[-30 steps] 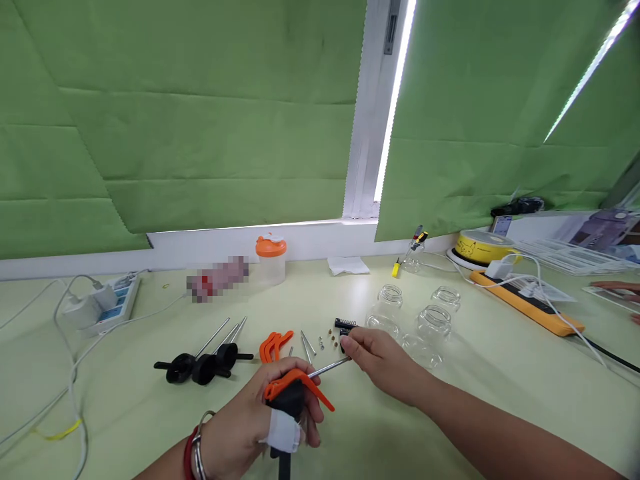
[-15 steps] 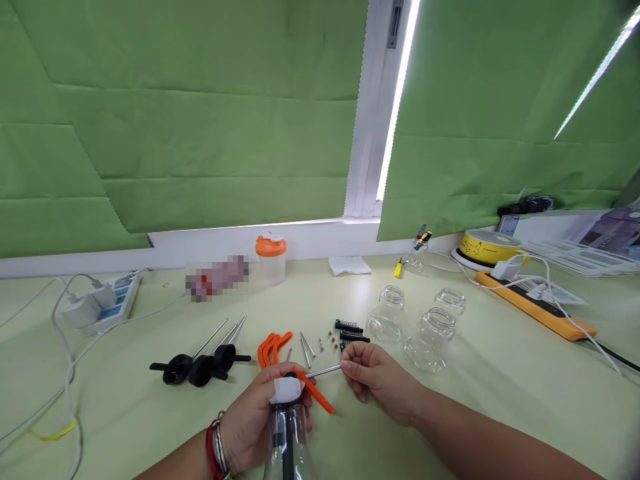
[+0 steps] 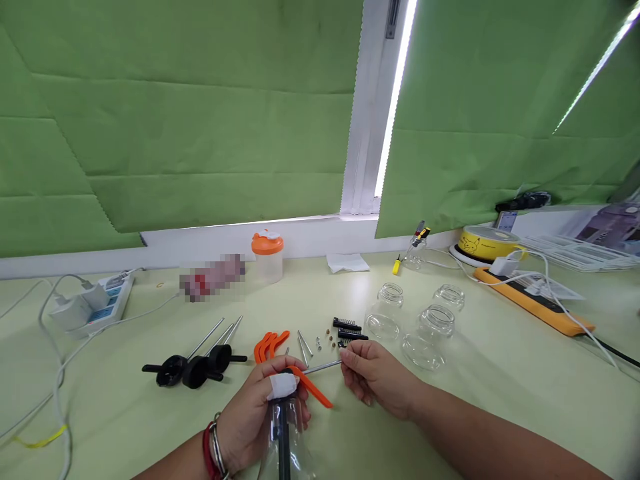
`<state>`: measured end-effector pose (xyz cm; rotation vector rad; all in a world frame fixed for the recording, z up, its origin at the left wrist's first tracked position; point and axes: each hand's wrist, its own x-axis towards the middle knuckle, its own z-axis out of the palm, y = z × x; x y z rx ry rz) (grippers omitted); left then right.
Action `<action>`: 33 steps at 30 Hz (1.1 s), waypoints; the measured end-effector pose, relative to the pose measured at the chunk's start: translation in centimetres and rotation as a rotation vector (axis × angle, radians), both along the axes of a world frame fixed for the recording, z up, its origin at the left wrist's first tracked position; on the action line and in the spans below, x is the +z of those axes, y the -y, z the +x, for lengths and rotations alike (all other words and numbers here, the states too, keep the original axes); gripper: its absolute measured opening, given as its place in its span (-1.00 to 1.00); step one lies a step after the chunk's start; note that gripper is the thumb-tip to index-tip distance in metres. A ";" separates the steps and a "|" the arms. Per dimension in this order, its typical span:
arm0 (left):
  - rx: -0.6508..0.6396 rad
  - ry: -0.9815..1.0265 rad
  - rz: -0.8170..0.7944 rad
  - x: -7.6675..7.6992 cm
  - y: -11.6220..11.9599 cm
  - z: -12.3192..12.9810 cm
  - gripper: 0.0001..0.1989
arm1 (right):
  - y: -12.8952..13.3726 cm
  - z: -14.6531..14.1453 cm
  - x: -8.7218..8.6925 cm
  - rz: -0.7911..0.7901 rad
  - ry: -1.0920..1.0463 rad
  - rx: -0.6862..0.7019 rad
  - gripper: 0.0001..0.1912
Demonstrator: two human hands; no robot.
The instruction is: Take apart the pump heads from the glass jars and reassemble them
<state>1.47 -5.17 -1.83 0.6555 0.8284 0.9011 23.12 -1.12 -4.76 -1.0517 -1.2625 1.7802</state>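
My left hand [image 3: 260,407] is closed around the black neck of a clear bottle [image 3: 295,453] at the front edge of view, with a dark tube inside. White tape wraps its thumb. An orange lever [image 3: 316,392] lies at the bottle's top, slanting down to the right. In the fingertips of my right hand [image 3: 375,373], which are pinched, is one end of a thin metal rod [image 3: 323,367]. The rod's other end reaches the top of the orange lever; exactly how it meets the lever is hidden.
Beyond my hands lie orange levers [image 3: 270,345], metal pins [image 3: 303,347], small nuts [image 3: 319,343] and black spring parts [image 3: 353,335]. Black caps with rods [image 3: 200,371] are on the left. Clear jars [image 3: 429,340] stand right, near an orange power strip [image 3: 530,300].
The view has shifted slightly. Both hands hold the same things in nearly the same pose, with the rod still between the right fingers and the orange lever.
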 end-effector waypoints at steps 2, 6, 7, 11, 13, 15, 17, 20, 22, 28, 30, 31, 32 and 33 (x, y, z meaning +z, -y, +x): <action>0.003 -0.012 -0.003 0.0 -0.1 0.0 -0.79 | 0.0 0.0 0.0 0.022 -0.037 -0.008 -0.64; 0.017 -0.032 -0.006 -0.1 -0.1 0.1 -0.76 | 0.0 0.0 0.1 -0.013 -0.009 -0.002 -0.62; 0.018 -0.036 -0.004 -0.1 -0.1 0.1 -0.75 | 0.0 0.0 0.2 -0.025 0.011 -0.005 -0.61; 0.026 -0.040 -0.001 0.1 -0.1 0.2 -0.75 | -0.1 -0.1 0.2 0.013 -0.039 -0.020 -0.60; 0.031 -0.034 0.009 0.3 0.0 0.2 -0.76 | -0.2 -0.1 0.2 0.007 -0.037 -0.022 -0.61; 0.027 -0.029 0.011 0.3 0.0 0.2 -0.77 | -0.2 -0.1 0.2 -0.007 -0.004 -0.026 -0.60; 0.025 -0.029 0.002 0.4 -0.1 0.2 -0.78 | -0.2 0.0 0.1 0.009 -0.002 -0.030 -0.62; 0.027 -0.037 -0.006 0.2 -0.1 0.2 -0.78 | -0.3 0.1 0.1 0.054 -0.043 -0.052 -0.63; 0.036 -0.041 -0.003 0.2 0.0 0.2 -0.77 | -0.4 0.2 0.1 0.081 -0.045 -0.066 -0.65; 0.087 -0.017 0.057 0.4 -0.1 0.0 -0.75 | -0.7 0.5 0.4 0.372 0.395 -0.096 -0.86; 0.135 -0.009 0.086 0.7 -0.2 -0.2 -0.74 | -0.7 0.3 0.6 0.632 0.643 -0.047 -0.85; 0.157 -0.008 0.100 0.8 -0.2 -0.2 -0.74 | -0.6 0.1 0.7 0.739 0.756 -0.007 -0.81; 0.177 -0.007 0.115 0.9 -0.2 -0.3 -0.74 | -0.5 -0.1 0.7 0.813 0.860 0.036 -0.78; 0.191 -0.006 0.134 1.1 -0.2 -0.4 -0.75 | -0.4 -0.4 0.7 0.855 0.953 0.077 -0.76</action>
